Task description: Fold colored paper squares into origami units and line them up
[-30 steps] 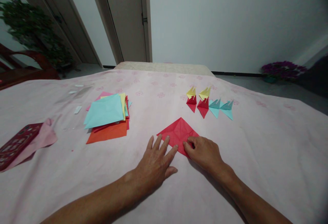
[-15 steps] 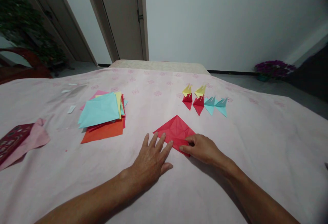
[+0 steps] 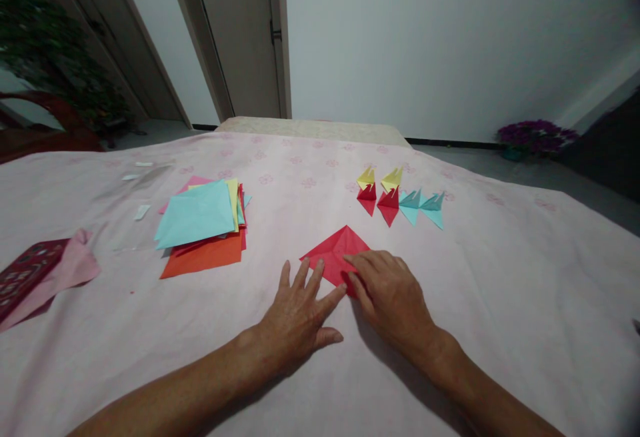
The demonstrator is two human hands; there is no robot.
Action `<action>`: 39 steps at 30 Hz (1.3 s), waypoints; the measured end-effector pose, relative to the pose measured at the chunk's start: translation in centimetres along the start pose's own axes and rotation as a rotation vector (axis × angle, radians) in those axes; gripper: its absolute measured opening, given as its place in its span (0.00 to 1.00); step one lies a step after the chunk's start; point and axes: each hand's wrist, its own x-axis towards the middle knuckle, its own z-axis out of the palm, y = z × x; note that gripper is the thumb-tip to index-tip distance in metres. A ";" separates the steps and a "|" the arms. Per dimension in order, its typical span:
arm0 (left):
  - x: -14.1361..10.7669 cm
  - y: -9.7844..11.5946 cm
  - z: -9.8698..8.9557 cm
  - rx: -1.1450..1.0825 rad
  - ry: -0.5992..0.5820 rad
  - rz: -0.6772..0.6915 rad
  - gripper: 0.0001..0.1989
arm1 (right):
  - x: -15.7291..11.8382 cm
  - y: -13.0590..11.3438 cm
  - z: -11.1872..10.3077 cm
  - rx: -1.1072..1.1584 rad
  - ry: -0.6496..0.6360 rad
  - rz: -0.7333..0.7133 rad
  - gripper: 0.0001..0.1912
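A creased red paper (image 3: pixel 334 254) lies on the pink tablecloth in front of me, its top corner pointing away. My left hand (image 3: pixel 300 310) rests flat with its fingers spread, the fingertips on the paper's lower left edge. Over the paper's right part bends my right hand (image 3: pixel 393 290), its fingers closed together and its thumb near the lower edge. The paper's right corner is hidden under that hand. Beyond it stand small folded paper figures: two yellow (image 3: pixel 391 178), two red (image 3: pixel 389 205) and two light blue (image 3: pixel 432 208).
A stack of coloured paper sheets (image 3: pixel 195 214) lies at the left, light blue on top and orange below. Farther left are a dark red printed item (image 3: pixel 30 277) with pink paper (image 3: pixel 77 264) and small white slips (image 3: pixel 143 212).
My right hand has moved left across the red paper and covers its right corner. My left index finger has slid slightly right. The view has shifted a little.
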 end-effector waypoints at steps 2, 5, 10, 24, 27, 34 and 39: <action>-0.1 0.0 0.0 -0.012 -0.005 0.002 0.38 | -1.1 -1.0 1.2 0.012 -0.010 -0.136 0.21; -0.2 -0.1 0.0 -0.035 0.006 0.006 0.35 | -3.2 -1.4 3.1 -0.010 -0.122 -0.152 0.29; -0.2 0.0 -0.4 -0.032 -0.033 -0.004 0.39 | -5.9 0.0 4.7 -0.068 -0.096 -0.184 0.39; -0.7 0.3 -0.1 0.014 -0.041 -0.104 0.37 | -2.1 4.7 -0.7 0.059 -0.128 0.011 0.18; -0.6 0.3 0.2 0.022 -0.017 -0.112 0.36 | 2.8 5.7 0.9 0.223 -0.035 0.201 0.22; -0.5 0.3 0.7 0.025 0.052 -0.116 0.31 | 7.9 6.0 5.9 0.496 -0.109 0.448 0.40; -0.3 -0.5 0.7 0.003 0.086 -0.078 0.29 | 6.8 5.8 5.0 0.866 -0.100 0.496 0.27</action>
